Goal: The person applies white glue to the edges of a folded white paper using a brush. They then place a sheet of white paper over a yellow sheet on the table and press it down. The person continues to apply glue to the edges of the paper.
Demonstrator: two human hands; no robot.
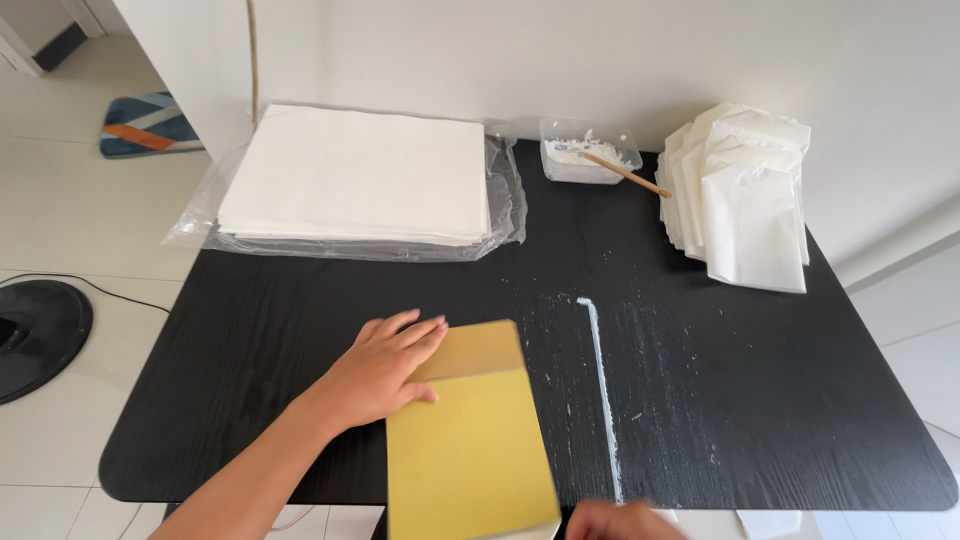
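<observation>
Left hand: we see our left hand lying flat, fingers spread apart, on the upper left edge of the yellow board, pressing it rather than gripping it
Right hand: only a blurred sliver of our right hand shows at the near edge of the worktop, just beside the board's lower right corner; we cannot tell whether it is closed or spread
Yellow board: 1, flat on the worktop at the middle of the near edge, overhanging it slightly
White line: 1 streak of white paste runs from the centre toward the near edge, with smears to both sides, just right of the board
Done so far: we judge that 1 pile of folded white paper bags at the far right corner is finished work
Left to do: 1 thick stack of white sheets on clear plastic at the far left corner looks unused
Paste tub: 1 clear tub with 1 wooden stick, at the far edge
</observation>
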